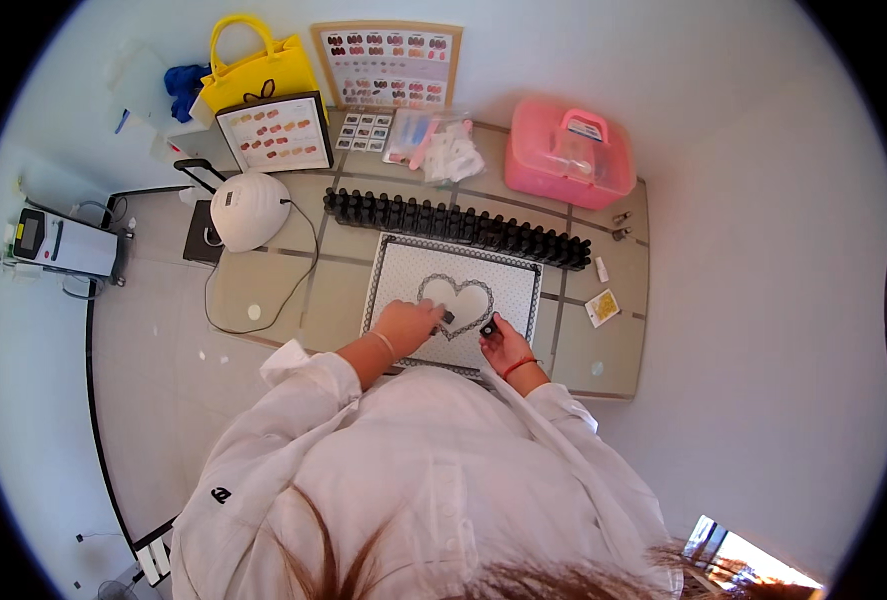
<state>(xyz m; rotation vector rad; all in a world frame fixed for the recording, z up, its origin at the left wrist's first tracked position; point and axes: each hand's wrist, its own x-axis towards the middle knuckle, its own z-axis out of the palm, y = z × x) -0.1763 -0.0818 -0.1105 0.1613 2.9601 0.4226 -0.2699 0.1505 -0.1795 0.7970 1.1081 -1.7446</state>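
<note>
My left hand [409, 327] is over the left part of a white dotted mat [389, 290] with a black lace border and a lace heart. Its fingers are closed on a small black bottle [448, 317], partly hidden by the fingertips. To the right of the heart, my right hand [507, 349] grips another small black nail polish bottle [489, 328] between thumb and fingers. The two hands are apart. Just beyond the mat runs a long double row of black nail polish bottles [454, 220].
A white nail lamp [248, 212] with a cord stands left on the tiled table [349, 268]. Farther back are colour sample boards [274, 134], a yellow bag [264, 75], plastic packets [434, 145] and a pink case [570, 155]. A gold-filled packet [603, 308] lies at the right.
</note>
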